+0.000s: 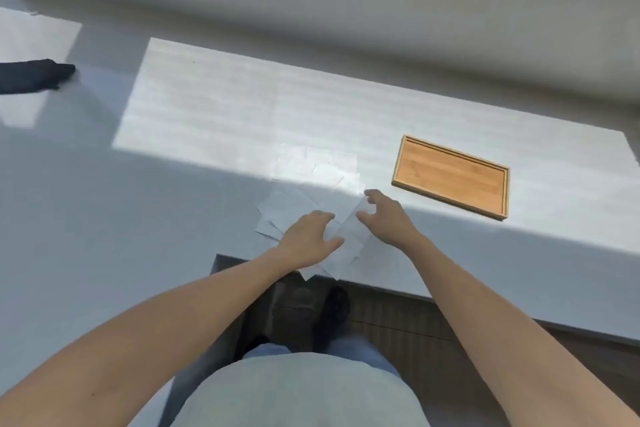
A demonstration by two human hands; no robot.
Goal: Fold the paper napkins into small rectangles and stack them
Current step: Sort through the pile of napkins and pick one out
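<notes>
Several white paper napkins (311, 177) lie spread in a loose overlapping pile on the white table (173, 184), from the sunlit patch down to the front edge. My left hand (310, 239) rests flat on the near part of the pile, fingers spread. Just to its right, my right hand (384, 215) hovers over the pile's right edge with thumb and fingers curled apart, its fingertips touching or almost touching a napkin corner. Neither hand has closed on a napkin.
A shallow rectangular wooden tray (450, 177) lies to the right of the napkins, with nothing in it. A dark cloth-like object (31, 74) sits at the far left. The table's front edge runs just below the pile, with my legs and the floor beneath.
</notes>
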